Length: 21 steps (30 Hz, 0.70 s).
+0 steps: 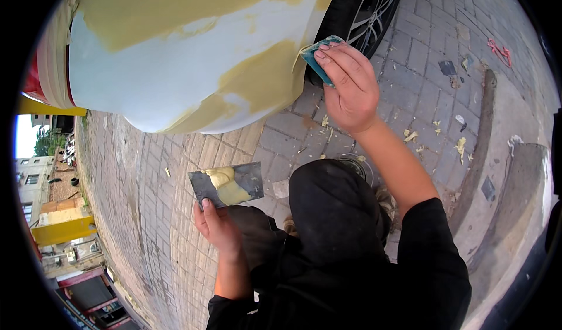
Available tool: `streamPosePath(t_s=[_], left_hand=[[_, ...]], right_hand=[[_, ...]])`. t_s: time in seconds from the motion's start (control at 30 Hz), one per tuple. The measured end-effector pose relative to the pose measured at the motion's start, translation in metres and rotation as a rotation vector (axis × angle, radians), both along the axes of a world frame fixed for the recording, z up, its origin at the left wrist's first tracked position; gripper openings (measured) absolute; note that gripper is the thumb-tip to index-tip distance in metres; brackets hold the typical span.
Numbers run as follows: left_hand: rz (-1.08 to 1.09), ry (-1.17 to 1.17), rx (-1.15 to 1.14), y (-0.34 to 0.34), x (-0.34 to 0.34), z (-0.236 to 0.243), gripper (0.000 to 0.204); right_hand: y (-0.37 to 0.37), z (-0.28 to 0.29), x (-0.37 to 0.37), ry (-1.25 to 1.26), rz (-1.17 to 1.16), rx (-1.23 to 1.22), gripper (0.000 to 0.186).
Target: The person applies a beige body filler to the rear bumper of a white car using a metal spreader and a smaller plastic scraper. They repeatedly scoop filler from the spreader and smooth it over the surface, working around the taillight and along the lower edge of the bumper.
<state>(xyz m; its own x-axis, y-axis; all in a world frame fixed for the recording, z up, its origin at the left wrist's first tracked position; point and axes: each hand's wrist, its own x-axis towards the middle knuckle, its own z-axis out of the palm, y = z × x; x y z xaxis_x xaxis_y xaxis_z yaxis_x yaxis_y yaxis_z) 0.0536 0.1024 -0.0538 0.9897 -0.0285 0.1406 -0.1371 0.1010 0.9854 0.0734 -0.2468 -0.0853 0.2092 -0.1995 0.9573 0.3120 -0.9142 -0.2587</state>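
My right hand [353, 84] grips a teal putty spreader [319, 62], its edge against the car's bumper [257, 49] beside the wheel opening. Broad yellowish patches of body filler [257, 75] cover parts of the white bumper. Lower and to the left, my left hand [218, 227] holds a flat dark grey mixing plate [249, 178] by its near edge, thumb on top. On that plate lies a soft mound of pale yellow filler [223, 182]. The plate is apart from the car.
A black tyre [342, 14] with a spoked wheel rim [374, 14] stands just beyond my right hand. Dried filler scraps [461, 147] litter the brick paving [413, 66]. A concrete kerb [477, 160] runs along the right. My bent knee [333, 207] is between my arms, partly covering a round tin [358, 165].
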Motion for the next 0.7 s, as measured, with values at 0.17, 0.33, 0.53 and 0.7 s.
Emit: streamPosePath(t_s=[0.17,0.33,0.53,0.7], left_hand=[[-0.033,-0.024,0.031,-0.004,-0.003,-0.002,0.025],[-0.067,-0.001,0.080,0.003,-0.003,-0.003,0.025],[-0.015,-0.005,0.058,-0.015,-0.005,-0.002,0.020],[-0.133,-0.009,0.071,-0.009,-0.004,-0.003,0.028]], right_hand=[[0.007,-0.014,0.014,0.028,0.024,0.024,0.045],[0.029,-0.052,0.010,0.101,0.081,0.035,0.037],[0.029,-0.069,-0.005,0.290,0.231,-0.002,0.042],[-0.009,-0.021,0.000,0.030,0.070,-0.010,0.039]])
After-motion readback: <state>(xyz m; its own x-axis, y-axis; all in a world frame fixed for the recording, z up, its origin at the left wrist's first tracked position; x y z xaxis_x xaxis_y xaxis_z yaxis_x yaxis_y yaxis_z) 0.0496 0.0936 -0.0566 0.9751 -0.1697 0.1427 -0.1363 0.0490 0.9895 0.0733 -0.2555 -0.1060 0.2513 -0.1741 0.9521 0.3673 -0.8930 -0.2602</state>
